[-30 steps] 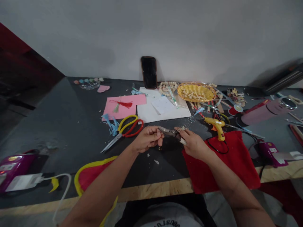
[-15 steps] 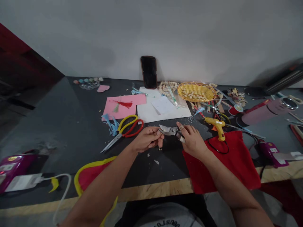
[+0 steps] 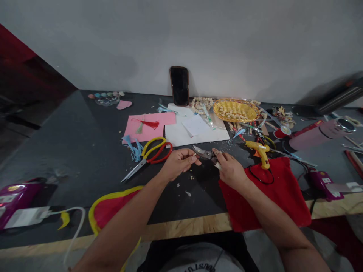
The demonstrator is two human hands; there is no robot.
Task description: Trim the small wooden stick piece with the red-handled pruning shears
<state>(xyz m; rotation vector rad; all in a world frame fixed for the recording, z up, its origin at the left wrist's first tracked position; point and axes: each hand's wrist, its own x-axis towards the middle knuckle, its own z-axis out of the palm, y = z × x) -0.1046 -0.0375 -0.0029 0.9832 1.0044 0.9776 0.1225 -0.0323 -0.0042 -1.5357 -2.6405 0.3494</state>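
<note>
My right hand (image 3: 230, 168) is closed around the handles of a pair of pruning shears (image 3: 203, 152), whose metal blades point left. Just left of the blades, my left hand (image 3: 183, 163) is closed in a pinch on a small pale piece (image 3: 194, 154), too small to name for sure. Several tiny pale bits (image 3: 192, 177) lie on the dark table below the hands. Large scissors (image 3: 148, 158) with one yellow and one red handle rest beside my left hand, their tips toward the lower left.
Behind the hands are white paper (image 3: 197, 136), pink paper (image 3: 144, 130) with tassels, a propped phone (image 3: 179, 86) and a yellow basket (image 3: 236, 110). To the right are a glue gun (image 3: 259, 151), a red cloth (image 3: 275, 198) and a pink flask (image 3: 314, 136). Blue tassels (image 3: 133, 148) lie left.
My left hand has drawn slightly away from the shears' blades, which now stand apart from its fingers. The pale bits beneath the hands show more plainly.
</note>
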